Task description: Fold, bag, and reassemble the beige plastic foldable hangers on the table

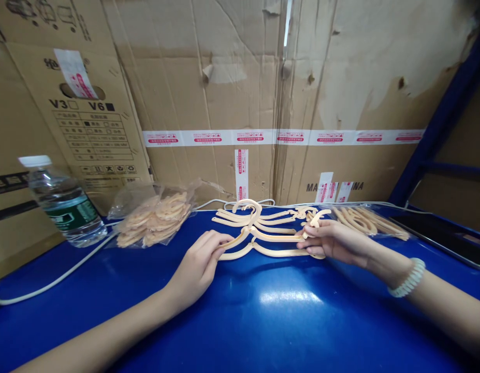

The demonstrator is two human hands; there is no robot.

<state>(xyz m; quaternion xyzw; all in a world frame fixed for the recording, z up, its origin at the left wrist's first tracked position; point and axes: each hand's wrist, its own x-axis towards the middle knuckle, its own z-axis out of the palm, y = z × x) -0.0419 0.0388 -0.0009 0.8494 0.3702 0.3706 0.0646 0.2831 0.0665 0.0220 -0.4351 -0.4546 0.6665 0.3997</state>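
Observation:
A cream plastic clothes hanger [276, 238] is held between my two hands, with its hook at the top. My left hand [199, 261] pinches the hanger's left end between thumb and fingers. At its right end, my right hand [329, 241] is closed on the hanger and a small curved cream piece [316, 218] that sticks up from the fingertips. Whether that piece is joined to the hanger I cannot tell. Just behind the hands, more cream hanger parts [278, 216] lie on the blue table [240, 321].
A clear bag of small cream pieces [158, 217] and a water bottle [67, 204] stand at the left. Another bag of cream parts [372, 221] and a dark phone-like slab [445, 238] lie right. White cable [57, 280] crosses the table; cardboard [208, 103] walls the back.

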